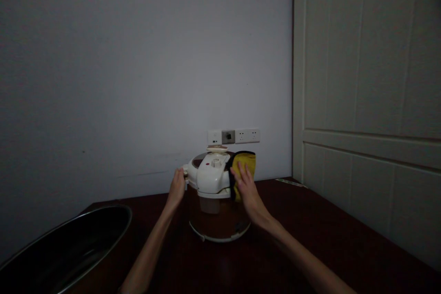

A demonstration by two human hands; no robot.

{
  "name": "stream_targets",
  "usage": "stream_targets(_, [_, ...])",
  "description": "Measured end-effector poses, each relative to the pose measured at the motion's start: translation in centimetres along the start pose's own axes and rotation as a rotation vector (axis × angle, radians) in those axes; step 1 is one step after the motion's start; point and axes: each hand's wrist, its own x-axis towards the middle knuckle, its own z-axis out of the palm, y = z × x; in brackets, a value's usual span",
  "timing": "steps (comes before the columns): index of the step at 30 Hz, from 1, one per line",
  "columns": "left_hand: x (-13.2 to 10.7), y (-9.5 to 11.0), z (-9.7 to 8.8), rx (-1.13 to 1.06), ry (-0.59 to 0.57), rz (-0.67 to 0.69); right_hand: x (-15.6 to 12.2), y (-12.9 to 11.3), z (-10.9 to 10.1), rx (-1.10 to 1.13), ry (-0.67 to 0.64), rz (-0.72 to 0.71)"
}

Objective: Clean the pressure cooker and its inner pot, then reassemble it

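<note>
Right hand (245, 188): fingers slightly spread, laid flat over a yellow cloth (251, 161) with a dark border, pressing it to the cooker's right shoulder; not clenched

Left hand (178, 187): fingers curled up at the side handle (186, 172) on the cooker's left; contact likely, but cannot tell how tightly they close, thumb not clear

Cloth: looks soft, light, pliant; easiest kept under a flat palm, apt to slip or bunch if pinched by its edge

Cooker (211, 179): between the two hands, upright on the dark table (275, 239), its front control housing turned to the wearer. Probably heavy and rigid; brown body likely smooth, slippery if damp. Best hold would be low on the body or by side handles; the lid grip (217, 149) looks a poor place to bear the weight. Plastic trim may be the fragile part

Containers: cooker lid appears down, inside hidden. Small translucent cup (209, 206) hangs under the front housing; contents cannot be told. Large dark basin (117, 215), pale-rimmed, at lower left, apart from the cooker; interior too dim to read beyond faint glints

Farther out: sockets (247, 135) on the wall (138, 78) behind, panelled door (351, 64) to the right
</note>
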Motion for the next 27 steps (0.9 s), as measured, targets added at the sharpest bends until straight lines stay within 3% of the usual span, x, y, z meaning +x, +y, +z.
stream_targets(3, [-0.1,0.2,0.0,0.009,0.014,-0.031,-0.3,-2.5,0.6,-0.196,-0.047,-0.147])
stream_targets(5, [-0.1,0.3,0.0,0.013,0.010,-0.038,0.9,-2.0,0.4,-0.246,-0.020,-0.128])
stream_targets(10, [-0.3,0.7,-0.2,0.038,-0.024,-0.043,6.0,4.2,-1.0,-0.076,0.013,0.093])
stream_targets(13, [-1.0,1.7,-0.4,0.104,0.015,-0.027,7.1,6.5,-1.3,0.020,0.006,0.230])
stream_targets(15, [-1.8,3.0,-0.4,0.178,0.081,0.104,6.3,6.0,-1.2,0.021,0.048,0.207])
stream_targets(17, [-2.8,4.6,-0.4,0.243,0.107,0.301,4.9,4.0,-1.1,-0.023,0.078,0.086])
stream_targets(20, [-4.5,6.8,0.2,0.300,0.034,0.464,3.2,0.1,-1.3,-0.198,-0.040,-0.130])
stream_targets(22, [-5.5,7.5,0.8,0.329,-0.038,0.504,3.4,-1.5,-1.4,-0.308,-0.077,-0.172])
stream_targets(24, [-6.3,7.6,1.5,0.359,-0.105,0.520,4.7,-1.7,-1.6,-0.381,-0.090,-0.139])
stream_targets(27, [-7.0,7.1,2.1,0.402,-0.173,0.526,7.7,0.5,-1.6,-0.427,-0.157,-0.077])
